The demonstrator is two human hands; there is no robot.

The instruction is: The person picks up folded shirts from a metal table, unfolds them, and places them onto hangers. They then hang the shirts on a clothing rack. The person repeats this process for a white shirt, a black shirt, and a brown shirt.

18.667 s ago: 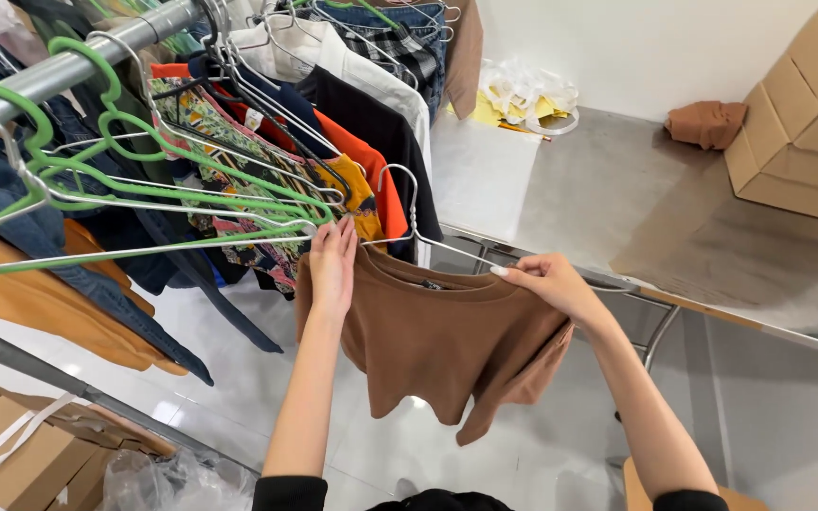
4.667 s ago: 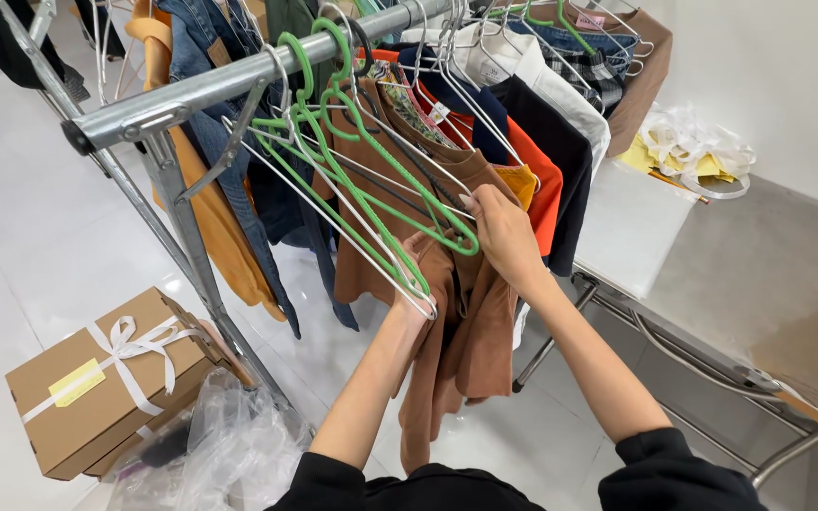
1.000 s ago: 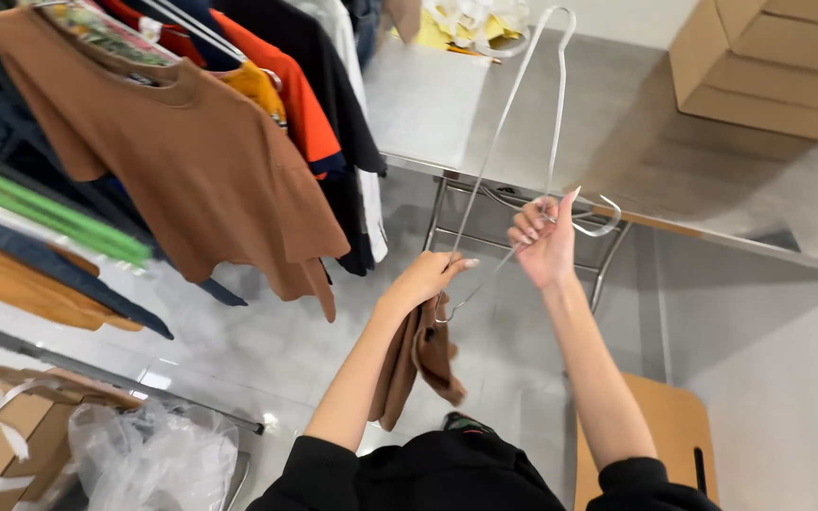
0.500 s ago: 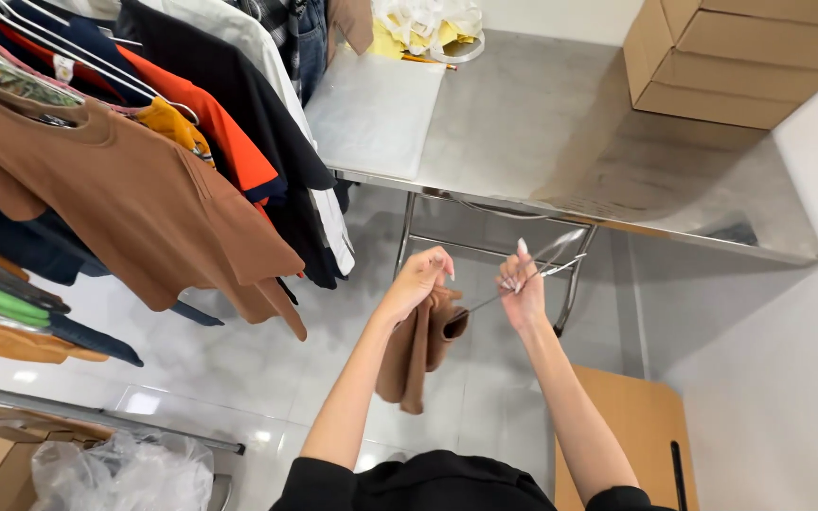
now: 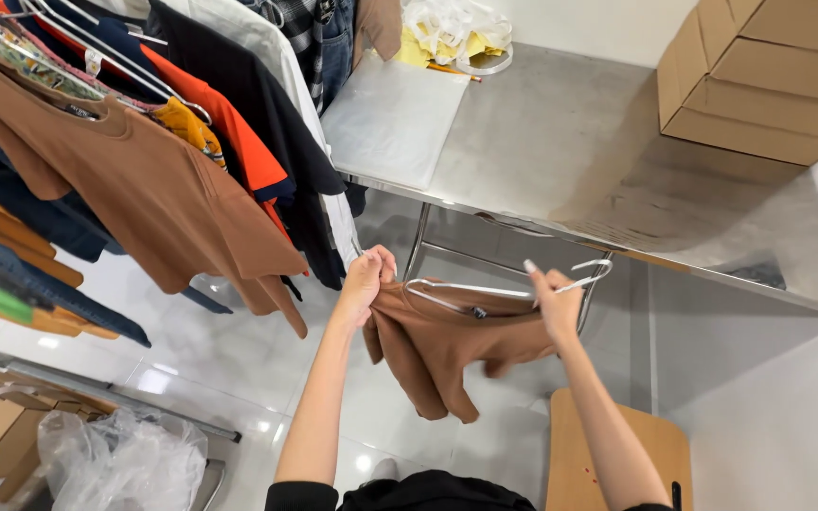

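Note:
My left hand (image 5: 367,280) grips the shoulder of a brown t-shirt (image 5: 447,350) that droops below both hands. My right hand (image 5: 555,301) holds a white wire hanger (image 5: 485,291) lying level, its left end inside the shirt's neck. Both hands hover in front of a steel table (image 5: 560,161). A second brown t-shirt (image 5: 134,180) hangs on the clothes rack to the left, at the front of a row of hung garments.
Orange, black and white garments (image 5: 248,123) crowd the rack. Cardboard boxes (image 5: 769,76) stack on the table's right; a plastic bag (image 5: 452,28) lies at its back. A clear bag (image 5: 120,464) and box sit on the floor lower left; a wooden stool (image 5: 617,464) stands below right.
The shirt was bunched in my left hand a second ago; now it is spread out, and the hanger has come down from upright to level, with one end inside the neck.

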